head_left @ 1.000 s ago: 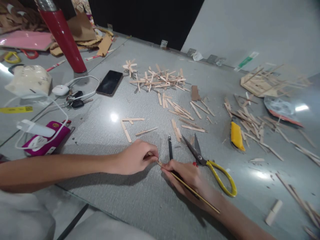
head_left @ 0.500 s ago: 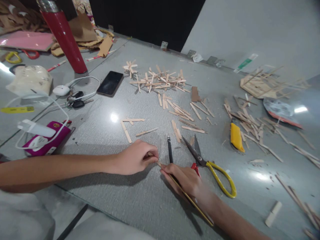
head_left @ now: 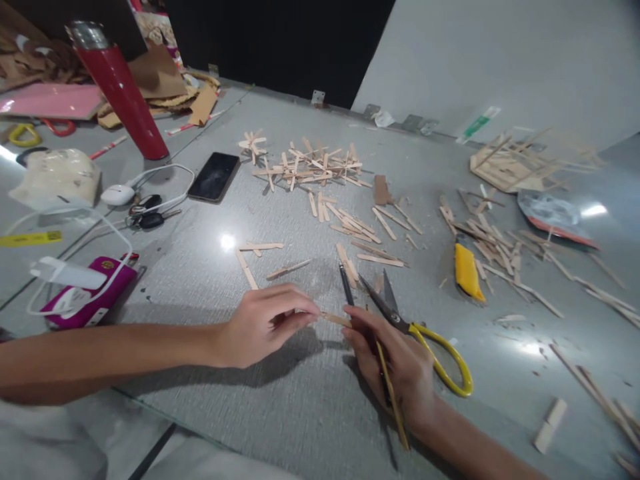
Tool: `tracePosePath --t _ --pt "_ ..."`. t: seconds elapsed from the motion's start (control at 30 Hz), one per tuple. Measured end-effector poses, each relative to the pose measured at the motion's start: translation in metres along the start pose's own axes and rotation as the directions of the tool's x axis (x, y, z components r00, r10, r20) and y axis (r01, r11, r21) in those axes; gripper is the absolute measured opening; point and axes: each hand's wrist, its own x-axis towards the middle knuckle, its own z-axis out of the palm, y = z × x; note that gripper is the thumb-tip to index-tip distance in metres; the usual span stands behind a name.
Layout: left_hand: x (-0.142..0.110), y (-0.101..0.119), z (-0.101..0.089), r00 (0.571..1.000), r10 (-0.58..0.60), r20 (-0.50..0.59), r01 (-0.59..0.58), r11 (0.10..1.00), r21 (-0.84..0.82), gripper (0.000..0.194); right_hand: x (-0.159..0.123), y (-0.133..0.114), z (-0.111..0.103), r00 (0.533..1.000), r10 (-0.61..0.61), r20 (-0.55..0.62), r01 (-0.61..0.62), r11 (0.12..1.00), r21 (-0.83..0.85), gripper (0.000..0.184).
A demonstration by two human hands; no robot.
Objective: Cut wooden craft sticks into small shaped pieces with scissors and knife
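A short wooden craft stick (head_left: 336, 320) is held level above the table between my hands. My left hand (head_left: 267, 325) pinches its left end between thumb and fingertips. The fingers of my right hand (head_left: 393, 353) close on its other end. A thin yellow-brown stick (head_left: 395, 407) is also tucked in my right hand and slants down toward me. A dark pen-like tool (head_left: 346, 283) runs up past the right fingers; whether it is gripped or lies beneath them I cannot tell. Yellow-handled scissors (head_left: 397, 320) lie part-opened just right of that hand.
Piles of craft sticks (head_left: 310, 167) spread over the grey table. At right are a yellow cutter-like tool (head_left: 467, 273) and a wooden stick frame (head_left: 510, 167). On the left stand a red bottle (head_left: 123, 100), a phone (head_left: 215, 177), keys (head_left: 153, 217) and a purple box (head_left: 90, 293).
My hands have moved slightly apart, showing more of the craft stick between them. My right hand has shifted right, and the yellow-brown stick in it now points more steeply down.
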Motion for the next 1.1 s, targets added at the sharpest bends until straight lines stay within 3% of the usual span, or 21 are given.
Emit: tracePosePath --t 0.17,0.4,0.63,0.77,0.9,1.0,1.1 --pt "0.002 0.001 0.001 1.0 -0.016 -0.014 0.016 0.999 -0.033 0.009 -0.002 0.001 0.0 0.999 -0.033 -0.009 0.034 0.999 0.034 0.013" --pt "0.003 0.004 0.0 0.987 -0.141 0.081 0.143 0.99 -0.013 0.009 -0.003 -0.003 -0.004 1.0 0.027 -0.003 -0.027 0.999 0.044 0.012" --pt "0.01 0.008 -0.004 0.907 -0.319 0.273 0.338 0.941 -0.021 0.018 -0.003 -0.002 -0.002 0.996 -0.076 -0.042 0.077 0.996 0.033 0.012" --pt "0.011 0.006 -0.004 0.911 -0.313 0.268 0.336 0.941 -0.04 0.02 -0.004 -0.002 -0.003 0.994 -0.093 -0.05 0.095 0.994 0.044 0.014" --pt "0.012 0.006 -0.006 0.905 -0.255 0.341 0.295 0.953 -0.07 0.025 -0.003 -0.002 -0.004 0.995 -0.095 -0.024 0.096 0.995 0.04 0.022" --pt "0.014 0.006 -0.008 0.853 -0.298 0.428 0.373 0.922 -0.102 0.028 -0.004 -0.001 -0.004 0.996 -0.083 -0.018 0.084 0.995 0.051 0.023" --pt "0.016 0.003 -0.008 0.767 -0.368 0.526 0.538 0.816 -0.213 0.028 -0.004 -0.001 -0.005 0.996 -0.087 -0.013 0.088 0.994 0.066 0.021"
